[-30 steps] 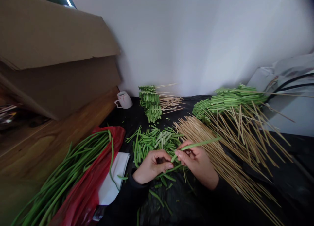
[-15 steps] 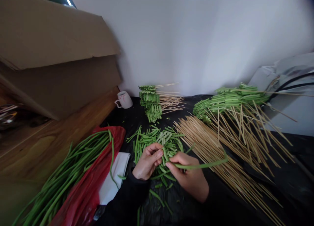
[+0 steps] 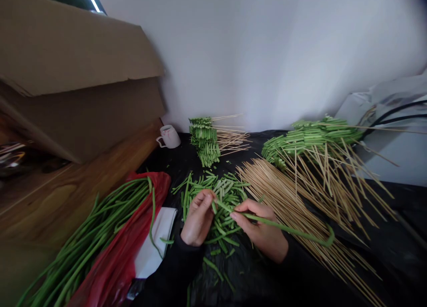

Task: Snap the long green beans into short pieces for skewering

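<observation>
A long green bean (image 3: 293, 230) stretches across between my two hands, its curled tail hanging to the right over the skewers. My right hand (image 3: 263, 231) pinches it between thumb and fingers partway along. My left hand (image 3: 197, 220) is closed at the bean's left end, where a short green bit shows under the fingertips; whether that bit is separate I cannot tell. Beneath both hands lies a heap of short cut bean pieces (image 3: 230, 185). Bamboo skewers (image 3: 276, 187) lie in a bundle to the right of my right hand.
Whole long beans (image 3: 90, 236) rest on a red plastic bag (image 3: 113, 258) at left, beside a white sheet (image 3: 155, 245). Skewered bean pieces are stacked at the back (image 3: 205, 140) and right (image 3: 310, 136). A mug (image 3: 169, 137) and a cardboard box (image 3: 80, 76) stand at back left.
My right hand has moved slightly right and down with the long bean, and its tail now reaches farther right. The left hand has shifted a little left and up.
</observation>
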### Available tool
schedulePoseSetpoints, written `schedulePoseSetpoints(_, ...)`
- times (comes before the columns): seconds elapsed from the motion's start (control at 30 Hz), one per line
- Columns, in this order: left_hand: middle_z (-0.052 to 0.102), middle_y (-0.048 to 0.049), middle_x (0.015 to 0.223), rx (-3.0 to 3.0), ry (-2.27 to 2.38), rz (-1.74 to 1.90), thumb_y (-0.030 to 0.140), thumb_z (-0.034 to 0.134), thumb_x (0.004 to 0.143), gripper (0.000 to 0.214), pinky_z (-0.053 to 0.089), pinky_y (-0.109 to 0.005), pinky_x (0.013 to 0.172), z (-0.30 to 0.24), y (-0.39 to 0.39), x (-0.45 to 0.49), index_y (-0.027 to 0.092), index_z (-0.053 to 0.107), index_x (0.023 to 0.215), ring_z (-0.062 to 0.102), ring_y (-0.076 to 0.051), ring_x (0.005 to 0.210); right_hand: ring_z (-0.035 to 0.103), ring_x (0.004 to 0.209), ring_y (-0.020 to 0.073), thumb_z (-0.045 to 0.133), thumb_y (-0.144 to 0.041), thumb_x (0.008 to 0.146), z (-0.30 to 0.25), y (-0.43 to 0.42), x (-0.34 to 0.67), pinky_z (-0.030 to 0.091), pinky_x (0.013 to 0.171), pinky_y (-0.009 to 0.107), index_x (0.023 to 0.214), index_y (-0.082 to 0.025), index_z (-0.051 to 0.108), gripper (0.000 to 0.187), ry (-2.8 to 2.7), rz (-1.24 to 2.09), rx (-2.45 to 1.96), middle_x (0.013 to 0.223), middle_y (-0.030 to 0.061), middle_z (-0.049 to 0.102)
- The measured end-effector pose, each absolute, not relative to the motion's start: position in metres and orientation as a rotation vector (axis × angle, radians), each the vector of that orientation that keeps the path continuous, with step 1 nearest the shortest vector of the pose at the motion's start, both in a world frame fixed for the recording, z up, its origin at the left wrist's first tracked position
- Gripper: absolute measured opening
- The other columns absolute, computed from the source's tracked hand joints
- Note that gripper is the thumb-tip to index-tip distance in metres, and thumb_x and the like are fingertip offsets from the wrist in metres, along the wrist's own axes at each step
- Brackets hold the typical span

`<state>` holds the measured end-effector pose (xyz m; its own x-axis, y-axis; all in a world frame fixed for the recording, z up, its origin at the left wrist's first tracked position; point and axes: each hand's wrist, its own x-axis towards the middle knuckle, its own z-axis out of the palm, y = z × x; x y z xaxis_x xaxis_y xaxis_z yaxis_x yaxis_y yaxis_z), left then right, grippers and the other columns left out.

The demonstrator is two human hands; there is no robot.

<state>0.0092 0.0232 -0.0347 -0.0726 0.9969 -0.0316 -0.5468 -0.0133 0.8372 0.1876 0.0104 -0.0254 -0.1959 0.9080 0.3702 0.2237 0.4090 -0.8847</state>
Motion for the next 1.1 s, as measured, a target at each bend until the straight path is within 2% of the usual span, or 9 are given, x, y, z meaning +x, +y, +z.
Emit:
schedulePoseSetpoints(0.1,0.053,0.0025,0.076,0.605,0.801,1.633,0.030,0.079,0.072,0.026,0.042,-0.017,0.062,-0.030,0.030,-0.004,0.015,0.060,0.081,0.050,-0.007,0.068,0.052,0.053,0.0112,0.062,-0.027,0.081,-0.027,0.009,0.187,0.039,0.050,0.022,0.068,-0.019,0.062,0.015,-1.680,0.879,-1.021,0.058,-0.0012,0.060)
schedulePoseSetpoints(0.17,0.052,0.0026,0.077,0.625,0.789,1.577,0.030,0.077,0.075,0.025,0.042,-0.017,0.061,-0.027,0.030,-0.008,0.016,0.058,0.082,0.050,-0.007,0.069,0.053,0.054,0.0116,0.062,-0.028,0.081,-0.028,0.010,0.188,0.039,0.051,0.022,0.068,-0.019,0.062,0.015,-1.678,0.912,-1.032,0.059,-0.0009,0.061)
schedulePoseSetpoints(0.27,0.048,0.0033,0.069,0.797,0.820,1.378,0.039,0.065,0.084,0.024,0.029,-0.016,0.046,-0.024,0.026,-0.005,0.016,0.056,0.082,0.039,-0.005,0.053,0.053,0.055,0.0118,0.063,-0.028,0.080,-0.028,0.010,0.187,0.039,0.051,0.023,0.070,-0.019,0.063,0.014,-1.689,0.949,-1.044,0.060,-0.0010,0.061)
schedulePoseSetpoints(0.33,0.046,0.0041,0.063,0.984,0.906,1.258,0.045,0.062,0.085,0.030,0.020,-0.018,0.043,-0.024,0.022,0.000,0.016,0.057,0.081,0.031,-0.005,0.048,0.053,0.054,0.0115,0.064,-0.027,0.079,-0.028,0.010,0.187,0.039,0.051,0.022,0.069,-0.019,0.062,0.013,-1.692,0.958,-1.046,0.060,-0.0013,0.060)
schedulePoseSetpoints(0.47,0.053,0.0012,0.066,1.327,1.033,1.023,0.042,0.077,0.071,0.033,0.031,-0.020,0.055,-0.023,0.018,0.005,0.013,0.062,0.074,0.043,-0.009,0.060,0.052,0.053,0.0104,0.066,-0.026,0.077,-0.026,0.012,0.189,0.040,0.050,0.022,0.070,-0.019,0.062,0.011,-1.627,1.076,-1.026,0.059,-0.0025,0.059)
schedulePoseSetpoints(0.67,0.051,0.0020,0.060,1.385,0.967,0.772,0.044,0.069,0.079,0.033,0.026,-0.022,0.052,-0.017,0.015,0.001,0.014,0.059,0.073,0.037,-0.008,0.053,0.053,0.047,0.0091,0.069,-0.035,0.078,-0.025,0.022,0.199,0.043,0.045,0.021,0.085,-0.019,0.060,0.019,-1.248,1.495,-0.845,0.061,-0.0045,0.059)
schedulePoseSetpoints(0.83,0.055,-0.0013,0.069,1.436,0.921,0.722,0.044,0.073,0.074,0.032,0.033,-0.024,0.061,-0.016,0.014,0.003,0.012,0.064,0.074,0.045,-0.012,0.064,0.052,0.047,0.0087,0.068,-0.038,0.079,-0.024,0.021,0.198,0.042,0.046,0.022,0.080,-0.018,0.061,0.021,-1.287,1.501,-0.841,0.060,-0.0034,0.058)
schedulePoseSetpoints(0.97,0.055,-0.0013,0.069,1.454,0.937,0.769,0.040,0.077,0.070,0.030,0.034,-0.025,0.063,-0.019,0.014,0.006,0.013,0.065,0.069,0.047,-0.013,0.065,0.052,0.046,0.0089,0.068,-0.039,0.077,-0.019,0.019,0.195,0.043,0.045,0.022,0.075,-0.018,0.060,0.022,-1.354,1.446,-0.898,0.062,-0.0027,0.059)
schedulePoseSetpoints(1.1,0.056,-0.0011,0.070,1.439,0.940,0.792,0.036,0.078,0.070,0.026,0.035,-0.024,0.064,-0.020,0.013,0.008,0.013,0.067,0.072,0.048,-0.012,0.066,0.053,0.047,0.0088,0.069,-0.036,0.075,-0.018,0.019,0.194,0.043,0.045,0.022,0.074,-0.018,0.060,0.020,-1.378,1.453,-0.900,0.060,-0.0033,0.058)
